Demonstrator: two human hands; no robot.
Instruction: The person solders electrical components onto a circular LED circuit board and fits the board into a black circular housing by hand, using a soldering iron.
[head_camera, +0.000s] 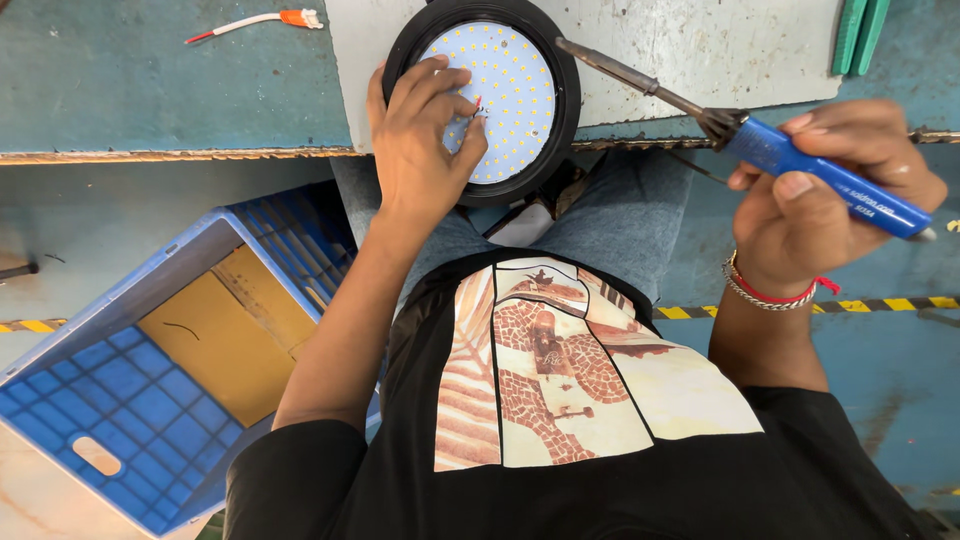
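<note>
Below the left hand stands a blue crate (150, 390). The left hand (420, 140) presses small wires onto the round lamp (500, 100) at the worktop (150, 90) edge, steadying it. The right hand (830, 200) grips a blue soldering iron (790, 160), its tip lying over the lamp's rim.

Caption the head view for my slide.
Left hand pinches wires on a round LED panel; right hand holds a blue soldering iron.

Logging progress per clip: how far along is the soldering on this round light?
Done: the LED board sits in its black round lamp housing. In hand: the left hand pinches thin wires on the board; the right hand holds the soldering iron. Left: its tip is not yet at the wires.
</note>
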